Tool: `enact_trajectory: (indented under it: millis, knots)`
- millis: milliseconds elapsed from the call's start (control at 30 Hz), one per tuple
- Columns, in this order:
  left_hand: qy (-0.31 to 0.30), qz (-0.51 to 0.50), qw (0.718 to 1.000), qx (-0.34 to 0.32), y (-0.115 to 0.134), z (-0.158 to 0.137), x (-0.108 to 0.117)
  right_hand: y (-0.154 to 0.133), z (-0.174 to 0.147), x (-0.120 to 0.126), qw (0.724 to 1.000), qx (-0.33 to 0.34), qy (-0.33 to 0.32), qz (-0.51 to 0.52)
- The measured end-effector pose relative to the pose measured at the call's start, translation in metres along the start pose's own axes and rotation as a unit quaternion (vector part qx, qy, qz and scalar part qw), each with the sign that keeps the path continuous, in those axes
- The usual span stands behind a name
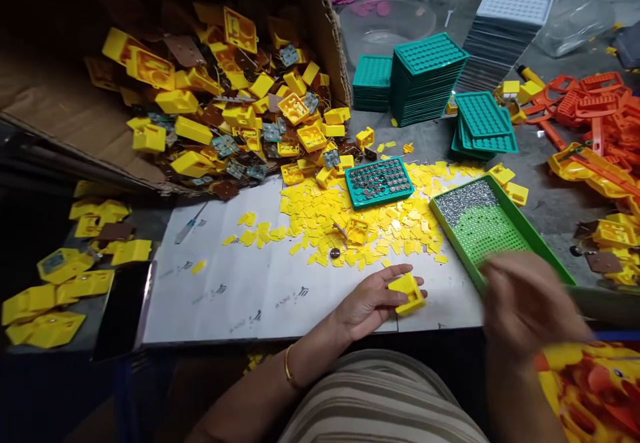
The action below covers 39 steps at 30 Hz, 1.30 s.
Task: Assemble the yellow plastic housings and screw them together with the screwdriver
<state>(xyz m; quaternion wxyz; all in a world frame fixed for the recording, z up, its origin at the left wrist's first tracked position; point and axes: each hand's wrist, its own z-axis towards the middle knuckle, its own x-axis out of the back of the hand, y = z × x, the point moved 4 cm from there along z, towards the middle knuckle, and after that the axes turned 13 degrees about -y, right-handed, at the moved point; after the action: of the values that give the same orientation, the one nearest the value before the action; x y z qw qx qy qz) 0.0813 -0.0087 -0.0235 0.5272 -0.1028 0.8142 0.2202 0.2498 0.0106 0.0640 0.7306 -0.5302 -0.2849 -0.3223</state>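
My left hand (369, 304) is closed around a small yellow plastic casing (413, 304), held low over the white paper. My right hand (525, 303) is smeared by motion near the front corner of a green perforated tray (545, 251), and its fingers cannot be made out. Small silvery metal pieces (465, 199) are heaped at the tray's far end. Many flat yellow plastic pieces (320, 213) lie scattered beyond my left hand. Among them are another yellow casing (357, 231) and a dark round part (335, 253). Behind sits a teal tray (383, 201) filled with small round metallic parts.
A tipped cardboard box (337, 49) spills yellow casings at the back left. Stacks of teal trays (425, 89) and white trays (500, 36) stand behind. Orange parts (600, 109) pile up at right. A screwdriver (187, 227) and a phone (123, 313) lie at left.
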Motion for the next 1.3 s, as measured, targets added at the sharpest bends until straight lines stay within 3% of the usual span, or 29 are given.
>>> enact_trajectory:
  millis: [67,133,233,333,567,733,867,967,1300]
  knots:
    - [-0.015,0.007,1.000,-0.013,0.003,-0.004,0.002,-0.007,0.036,-0.027,0.998,0.054,0.009,0.005]
    - [-0.026,0.021,0.999,-0.030,0.007,-0.010,0.004,-0.011,0.074,-0.054,0.994,0.105,-0.023,-0.015]
    - [-0.025,0.034,0.998,-0.041,0.015,-0.019,0.009,-0.012,0.115,-0.088,0.978,0.126,-0.134,-0.099]
    - [-0.018,0.042,0.998,-0.037,0.022,-0.024,0.014,-0.012,0.129,-0.101,0.952,0.122,-0.227,-0.166]
    - [0.001,0.060,0.998,-0.020,0.032,-0.024,0.022,-0.012,0.139,-0.103,0.916,0.139,-0.334,-0.176]
    - [0.004,0.069,0.997,-0.021,0.034,-0.023,0.024,-0.011,0.149,-0.099,0.913,0.141,-0.351,-0.154]
    - [0.001,0.068,0.997,-0.023,0.035,-0.024,0.022,-0.010,0.149,-0.087,0.939,0.070,-0.337,-0.013]
    - [-0.003,0.075,0.997,-0.028,0.037,-0.025,0.020,-0.006,0.145,-0.085,0.926,0.003,-0.375,0.035]
    - [-0.001,0.094,0.994,-0.051,0.046,-0.027,0.017,-0.016,0.149,-0.096,0.891,0.063,-0.430,-0.133]
